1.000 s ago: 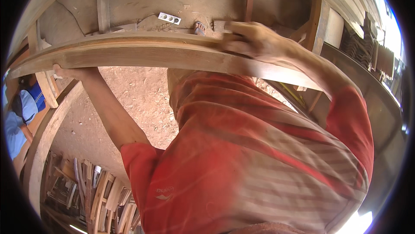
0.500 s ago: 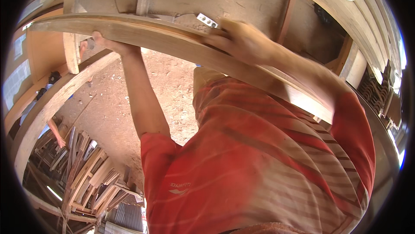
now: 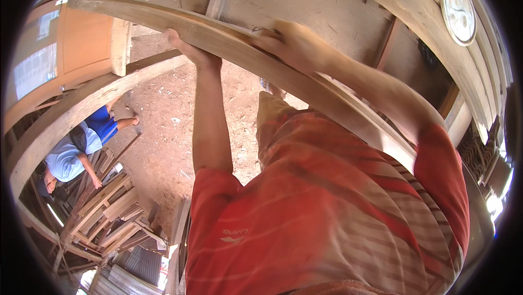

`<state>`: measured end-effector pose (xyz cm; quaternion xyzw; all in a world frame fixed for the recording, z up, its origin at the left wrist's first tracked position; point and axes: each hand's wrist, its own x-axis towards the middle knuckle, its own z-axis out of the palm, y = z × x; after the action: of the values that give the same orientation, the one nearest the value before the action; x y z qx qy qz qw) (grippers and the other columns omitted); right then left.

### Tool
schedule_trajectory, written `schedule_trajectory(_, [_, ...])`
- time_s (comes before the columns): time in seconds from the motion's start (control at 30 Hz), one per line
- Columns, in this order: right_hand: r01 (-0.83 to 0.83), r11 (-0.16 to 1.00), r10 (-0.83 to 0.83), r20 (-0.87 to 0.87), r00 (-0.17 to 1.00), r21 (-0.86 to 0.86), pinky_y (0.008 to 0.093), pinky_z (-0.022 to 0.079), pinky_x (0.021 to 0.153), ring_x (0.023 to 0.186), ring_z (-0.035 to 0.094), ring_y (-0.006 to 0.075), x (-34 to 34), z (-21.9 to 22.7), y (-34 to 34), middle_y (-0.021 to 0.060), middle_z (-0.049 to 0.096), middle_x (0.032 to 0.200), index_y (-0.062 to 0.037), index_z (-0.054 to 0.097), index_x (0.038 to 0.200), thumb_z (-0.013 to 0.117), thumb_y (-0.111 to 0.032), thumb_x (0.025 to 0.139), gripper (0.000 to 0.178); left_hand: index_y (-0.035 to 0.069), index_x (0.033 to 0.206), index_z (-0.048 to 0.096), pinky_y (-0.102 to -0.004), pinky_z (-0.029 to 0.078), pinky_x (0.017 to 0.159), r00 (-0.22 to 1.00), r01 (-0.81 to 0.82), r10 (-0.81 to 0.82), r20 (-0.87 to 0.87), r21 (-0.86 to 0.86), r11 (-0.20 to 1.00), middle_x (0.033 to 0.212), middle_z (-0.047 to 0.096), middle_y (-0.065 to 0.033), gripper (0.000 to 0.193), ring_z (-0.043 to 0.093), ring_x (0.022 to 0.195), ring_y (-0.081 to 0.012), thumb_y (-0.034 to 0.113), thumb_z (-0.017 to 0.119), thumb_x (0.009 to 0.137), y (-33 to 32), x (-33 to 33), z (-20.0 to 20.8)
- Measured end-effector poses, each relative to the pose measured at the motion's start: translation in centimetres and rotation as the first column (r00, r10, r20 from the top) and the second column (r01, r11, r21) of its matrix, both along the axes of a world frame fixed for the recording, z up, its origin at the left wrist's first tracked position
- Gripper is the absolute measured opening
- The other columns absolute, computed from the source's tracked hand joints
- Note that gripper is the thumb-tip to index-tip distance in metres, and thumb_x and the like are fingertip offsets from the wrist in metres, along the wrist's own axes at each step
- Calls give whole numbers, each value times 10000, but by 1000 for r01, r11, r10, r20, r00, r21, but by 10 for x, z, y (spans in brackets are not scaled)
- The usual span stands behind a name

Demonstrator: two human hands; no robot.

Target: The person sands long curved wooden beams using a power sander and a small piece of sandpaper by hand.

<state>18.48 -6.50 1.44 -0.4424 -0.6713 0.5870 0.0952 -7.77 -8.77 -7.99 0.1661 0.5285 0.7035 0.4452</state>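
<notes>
Reddish dirt floor (image 3: 163, 126) under wooden beam (image 3: 245, 51), timber pile (image 3: 113, 213) at left

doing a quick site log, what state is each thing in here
long wooden beam: unbroken where visible, slanting across the view
left hand: holding the beam at its near side, fingers partly hidden
right hand: blurred, at the beam, grip unclear
wood pile: loosely heaped
red shirt: worn, creased

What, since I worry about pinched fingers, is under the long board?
Under the board, part of the left hand shows at the near edge, with dirt floor below. The board covers the hand's other parts and its own underside.
</notes>
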Motion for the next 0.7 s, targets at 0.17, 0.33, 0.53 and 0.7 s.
schedule_trajectory(0.17, [14, 989, -2, -84, 996, 144, 483, 564, 876, 965, 728, 434, -135, -22, 84, 286, 747, 1032, 35, 728, 1116, 585, -490, 1038, 549, 46, 1461, 486, -442, 437, 1112, 986, 157, -149, -74, 117, 981, 1383, 569, -152, 819, 547, 1299, -303, 698, 216, 1046, 14, 16, 25])
schedule_trajectory(0.33, [15, 996, -6, -107, 994, 90, 424, 539, 785, 817, 693, 291, -76, -28, 41, 189, 736, 925, 30, 710, 1064, 652, -412, 1044, 446, 65, 1508, 459, -438, 393, 1156, 989, 134, -126, 83, -100, 986, 1454, 554, -119, 781, 511, 1366, -274, 700, 343, 1069, -10, -12, 23])
schedule_trajectory(0.53, [-45, 998, 42, 44, 998, 54, 455, 559, 850, 948, 747, 339, -127, -15, 72, 247, 751, 1036, 18, 720, 1147, 617, -425, 1061, 463, 62, 1586, 384, -425, 322, 1221, 921, 268, -221, 320, -111, 957, 1558, 483, -116, 766, 447, 1443, -266, 651, 360, 1098, -27, -4, 24])
schedule_trajectory(0.7, [-29, 950, 52, -64, 997, 312, 483, 554, 832, 953, 723, 422, -333, -43, 197, 285, 735, 968, 41, 731, 1124, 568, -430, 1064, 503, 52, 1671, 157, -414, 355, 1207, 914, 390, -359, 190, -168, 905, 1616, 392, -142, 818, 456, 1439, -257, 596, 400, 1111, -22, -9, 45])
